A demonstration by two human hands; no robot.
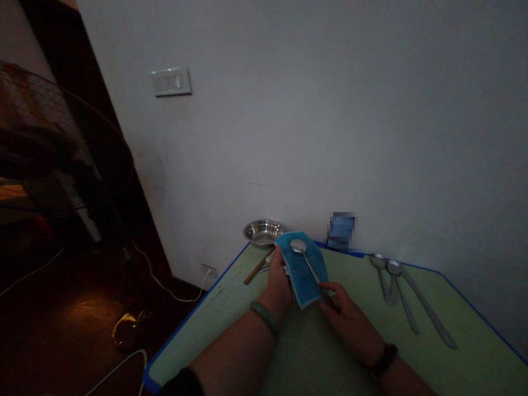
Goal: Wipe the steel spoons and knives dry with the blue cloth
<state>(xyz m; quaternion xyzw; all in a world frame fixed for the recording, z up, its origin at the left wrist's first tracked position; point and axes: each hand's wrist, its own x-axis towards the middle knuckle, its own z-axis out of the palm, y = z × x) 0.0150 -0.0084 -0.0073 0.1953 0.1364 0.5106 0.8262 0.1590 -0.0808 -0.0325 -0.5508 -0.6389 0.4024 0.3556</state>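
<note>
Head view. My left hand supports the cloth, thumb at its edge, the other fingers largely hidden. My right hand pinches the spoon by its handle; the spoon's head lies over the cloth, above the table. I judge the work on this piece to be under way, not complete. To my right lie several other spoons, well apart from both hands; whether they are done or waiting, I cannot determine. A bowl and a stick, beyond my left hand, are not in use.
</note>
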